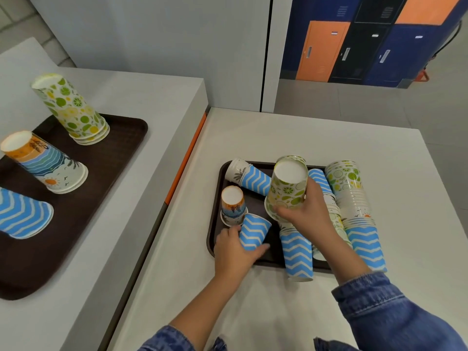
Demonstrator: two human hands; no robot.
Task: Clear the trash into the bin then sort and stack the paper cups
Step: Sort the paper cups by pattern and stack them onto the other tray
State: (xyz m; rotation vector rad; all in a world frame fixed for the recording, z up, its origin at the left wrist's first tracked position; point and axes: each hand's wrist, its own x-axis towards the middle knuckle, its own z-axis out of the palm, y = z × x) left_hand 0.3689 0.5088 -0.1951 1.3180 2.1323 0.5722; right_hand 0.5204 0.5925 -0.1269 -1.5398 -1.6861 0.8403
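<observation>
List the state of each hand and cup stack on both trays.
left hand: gripping a blue zigzag cup
right hand: holding a lime-print cup, upside down
lime stack, far tray: upside down
sunset stack: upside down
mixed stacks, near tray: toppled

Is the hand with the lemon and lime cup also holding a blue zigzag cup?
No, the right hand grips only the lemon-lime cup; the left hand holds the blue zigzag cup.

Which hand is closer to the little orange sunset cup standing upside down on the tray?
Left. The left hand grips a blue zigzag cup right beside the little orange sunset cup. The right hand is farther off to the right, holding a lime cup.
</observation>
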